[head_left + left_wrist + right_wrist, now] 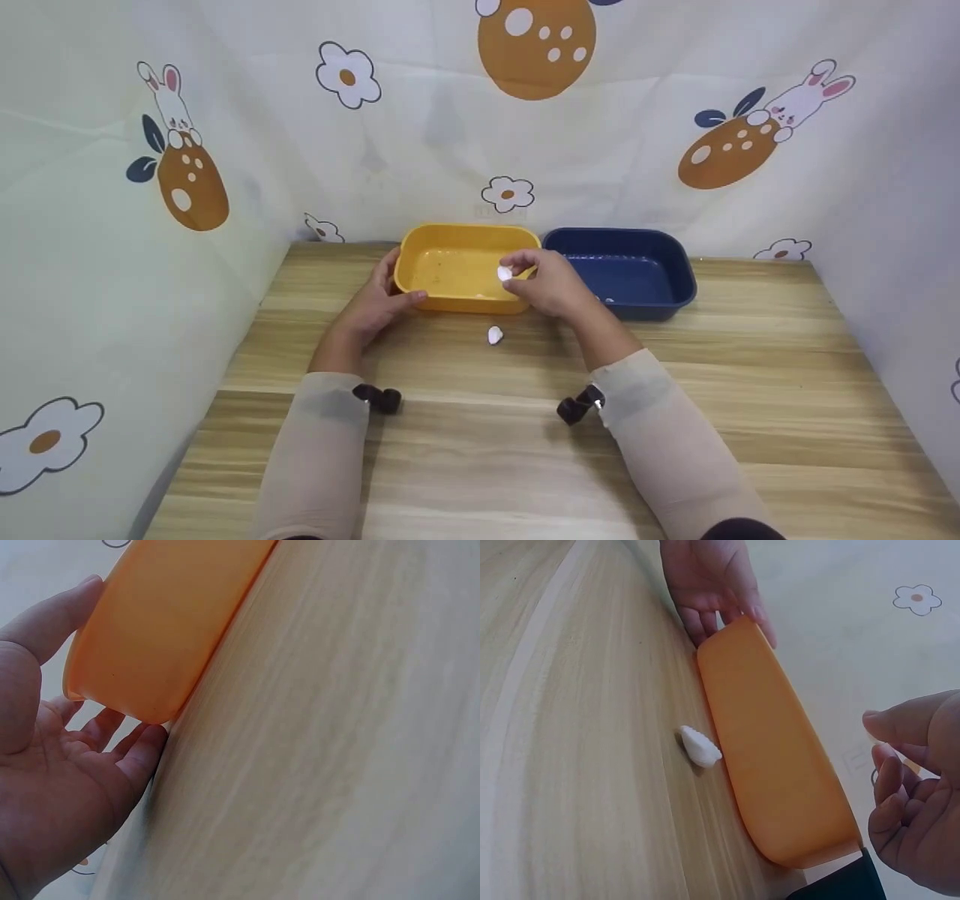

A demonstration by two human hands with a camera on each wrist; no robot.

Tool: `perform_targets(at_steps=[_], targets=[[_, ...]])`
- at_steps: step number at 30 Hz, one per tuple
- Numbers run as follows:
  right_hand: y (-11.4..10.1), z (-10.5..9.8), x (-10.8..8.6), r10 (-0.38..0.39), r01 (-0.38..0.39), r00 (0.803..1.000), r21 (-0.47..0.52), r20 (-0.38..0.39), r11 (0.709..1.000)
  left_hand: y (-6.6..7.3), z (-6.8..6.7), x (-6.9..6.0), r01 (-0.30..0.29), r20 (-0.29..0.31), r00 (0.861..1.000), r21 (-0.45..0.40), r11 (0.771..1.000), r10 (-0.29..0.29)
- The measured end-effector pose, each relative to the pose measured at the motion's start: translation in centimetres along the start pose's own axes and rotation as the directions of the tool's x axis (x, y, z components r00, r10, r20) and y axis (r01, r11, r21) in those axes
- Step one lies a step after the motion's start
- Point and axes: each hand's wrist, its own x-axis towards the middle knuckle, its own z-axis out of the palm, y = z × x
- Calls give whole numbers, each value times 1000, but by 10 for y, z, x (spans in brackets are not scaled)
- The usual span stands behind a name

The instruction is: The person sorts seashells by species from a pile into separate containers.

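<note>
A yellow plastic basin (457, 304) stands on the wooden table. At its left end, my left hand (377, 304) grips it, thumb at the front rim and fingers around the side; the left wrist view shows this hand (67, 765) from the palm side. Over the basin's right part, my right hand (551, 283) pinches a small white shell (505, 274) between thumb and fingers. In the right wrist view that shell is mostly hidden by the hand (922, 795). A second white shell (700, 747), ridged along its edge, lies on the table in front of the basin.
Directly right of the yellow basin stands a dark blue basin (652, 309), with small white bits (609, 301) visible near its front wall. A patterned cloth (420, 150) hangs behind both. The wooden table (465, 450) extends toward me.
</note>
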Motion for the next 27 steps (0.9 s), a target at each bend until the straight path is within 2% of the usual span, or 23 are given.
perform_targets(at_steps=[10,19,27], targets=[[0,4,-6,0,0,1000,0,-10,1000,-1,0,1,18,-8,1000,-2,1000,-18],[8,14,-28,-44,41,997,65,57,997,0,1,0,18,-9,1000,0,1000,-18],[13,18,-38,-59,55,994,43,89,998,0,1,2,-3,18,1000,-52,999,4]])
